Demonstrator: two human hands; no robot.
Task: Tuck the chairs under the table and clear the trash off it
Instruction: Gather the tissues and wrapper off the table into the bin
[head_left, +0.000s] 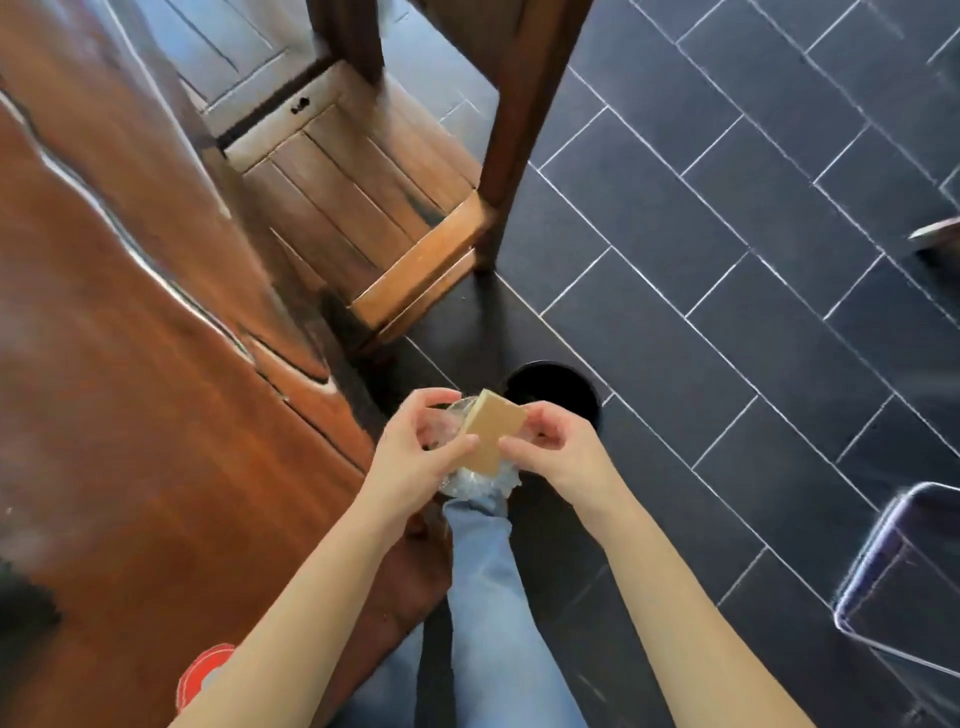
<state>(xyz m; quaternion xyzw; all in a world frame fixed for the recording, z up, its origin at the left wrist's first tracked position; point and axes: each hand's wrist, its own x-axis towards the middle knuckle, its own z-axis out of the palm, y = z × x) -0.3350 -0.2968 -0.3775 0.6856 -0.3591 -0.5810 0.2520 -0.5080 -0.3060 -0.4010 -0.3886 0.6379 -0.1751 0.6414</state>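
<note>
Two hands are holding trash over the floor (727, 260), just off the counter (104, 364) edge: L hand (415, 457) is gripping crumpled plastic (467, 482) and pinching a brown card (493, 431); R hand (563, 449) is pinching the card's other side, fingers (522, 442) curled. Bin (553, 387) is sitting just beyond; chair (374, 208) is standing beside counter.

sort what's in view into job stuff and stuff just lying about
Job: cardboard piece and crumpled clear plastic, held by left hand and right hand near the black bin; wooden chair; table; red item on it, possibly trash.
Lying about: clear chair on the right; tiled floor.
</note>
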